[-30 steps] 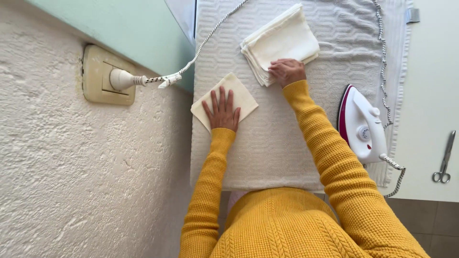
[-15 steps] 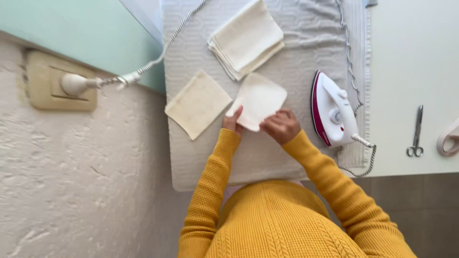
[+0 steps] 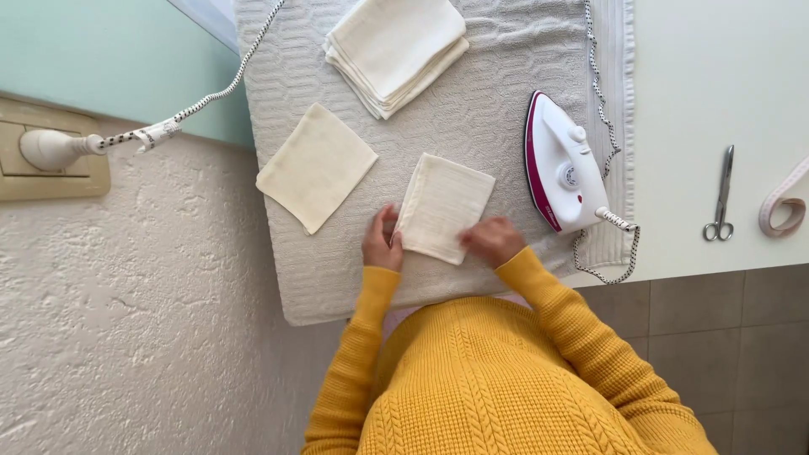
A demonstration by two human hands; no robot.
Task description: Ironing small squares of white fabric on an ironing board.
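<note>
A small cream cloth square (image 3: 443, 206) lies on the white textured ironing cover (image 3: 472, 126) near its front edge. My left hand (image 3: 381, 240) pinches the cloth's lower left edge. My right hand (image 3: 494, 239) rests on its lower right corner, fingers curled. A second cream square (image 3: 316, 166) lies flat to the left. A stack of folded cream cloths (image 3: 396, 49) sits at the far end of the cover. A white and magenta iron (image 3: 563, 165) stands on its side just right of my right hand.
The iron's braided cord (image 3: 603, 93) runs along the cover's right side, and another stretch (image 3: 211, 97) leads to a plug (image 3: 52, 149) in a wall socket at left. Scissors (image 3: 721, 197) and a pale tape strip (image 3: 782, 200) lie on the white counter at right.
One cloth came off the far stack and now lies flat near the front edge. Both hands drew back toward my body and hold its near corners. The first square stays where it was.
</note>
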